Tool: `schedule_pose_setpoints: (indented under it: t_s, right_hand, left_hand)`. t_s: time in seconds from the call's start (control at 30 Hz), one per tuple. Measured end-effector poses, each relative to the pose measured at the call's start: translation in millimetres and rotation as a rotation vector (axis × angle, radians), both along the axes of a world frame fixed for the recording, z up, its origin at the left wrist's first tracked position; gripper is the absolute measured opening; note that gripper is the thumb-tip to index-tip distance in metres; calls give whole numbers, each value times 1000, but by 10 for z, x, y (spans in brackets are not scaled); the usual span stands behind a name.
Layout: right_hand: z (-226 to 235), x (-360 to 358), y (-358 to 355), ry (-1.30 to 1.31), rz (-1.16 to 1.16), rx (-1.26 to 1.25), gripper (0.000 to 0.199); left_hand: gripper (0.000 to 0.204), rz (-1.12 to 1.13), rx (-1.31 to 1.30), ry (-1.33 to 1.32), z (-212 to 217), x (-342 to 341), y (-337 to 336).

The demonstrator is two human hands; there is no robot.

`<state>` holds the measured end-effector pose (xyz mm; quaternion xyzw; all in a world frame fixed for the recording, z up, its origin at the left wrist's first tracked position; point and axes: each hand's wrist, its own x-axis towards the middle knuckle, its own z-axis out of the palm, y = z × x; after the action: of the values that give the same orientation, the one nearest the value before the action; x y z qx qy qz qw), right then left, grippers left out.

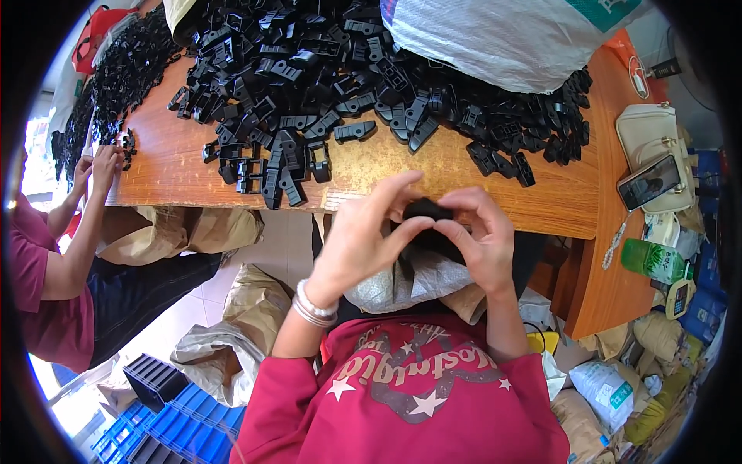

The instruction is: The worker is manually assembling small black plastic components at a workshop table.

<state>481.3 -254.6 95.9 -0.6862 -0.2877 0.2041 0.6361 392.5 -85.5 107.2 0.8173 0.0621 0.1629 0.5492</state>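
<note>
A small black plastic part [427, 208] is pinched between my two hands, just off the table's front edge. My left hand [371, 232] grips its left side with thumb and forefinger. On its other side, my right hand [483, 236] holds it the same way. My fingertips hide much of its shape. Beyond the hands, a large heap of black plastic parts [294, 77] covers the back of the wooden table [533, 203]. Below them a whitish woven sack [410, 284] hangs by my lap.
A white woven sack [495, 39] lies over the heap. At right are a cream handbag [645, 127], a phone [649, 182] and a green bottle [651, 261]. At left a co-worker's hands [97, 166] handle black parts. Blue crates [193, 414] stand on the floor.
</note>
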Motion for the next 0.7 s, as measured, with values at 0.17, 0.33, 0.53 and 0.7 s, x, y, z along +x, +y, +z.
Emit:
schedule_pose_setpoints:
  t_s: [0.17, 0.33, 0.53, 0.7]
  right_hand:
    - [150, 57, -125, -243, 61, -178, 16]
    - [-28, 382, -20, -829, -464, -453, 15]
    - [-145, 321, 53, -964, -438, -574, 23]
    - [-291, 160, 49, -508, -364, -160, 27]
  left_hand:
    - [31, 266, 613, 35, -76, 315, 400]
    - [22, 223, 914, 139, -59, 436, 431]
    - [25, 287, 582, -31, -151, 302, 179]
    - [14, 332, 388, -216, -210, 138, 3]
